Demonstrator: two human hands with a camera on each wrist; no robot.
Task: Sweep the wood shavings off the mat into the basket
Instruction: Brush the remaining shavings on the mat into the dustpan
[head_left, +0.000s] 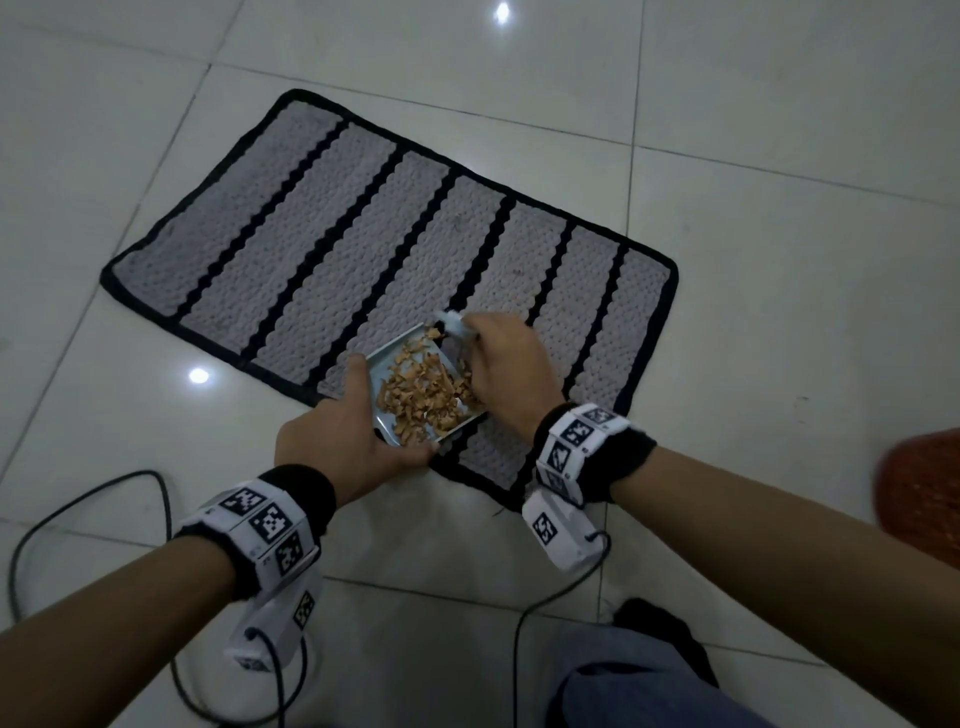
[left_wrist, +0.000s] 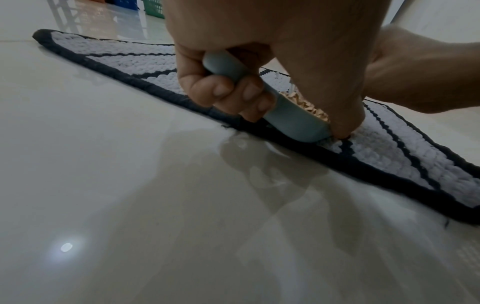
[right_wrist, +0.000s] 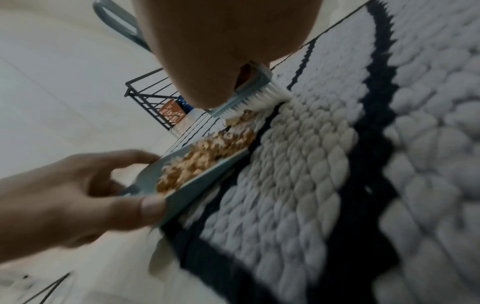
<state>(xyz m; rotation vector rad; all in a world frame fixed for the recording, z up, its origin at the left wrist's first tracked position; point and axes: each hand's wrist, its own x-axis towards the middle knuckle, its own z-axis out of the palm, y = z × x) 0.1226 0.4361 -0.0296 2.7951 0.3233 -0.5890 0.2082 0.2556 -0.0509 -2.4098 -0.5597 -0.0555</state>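
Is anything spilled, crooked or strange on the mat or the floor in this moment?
Nothing stands out. The wood shavings lie gathered in the dustpan, held by the left hand; the right hand holds the brush at its front edge. The mat lies flat; no shavings show on the floor.

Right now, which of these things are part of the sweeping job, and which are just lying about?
In use: mat, wood shavings, dustpan in left hand, brush in right hand, orange basket.
Lying about: cables, black wire rack.
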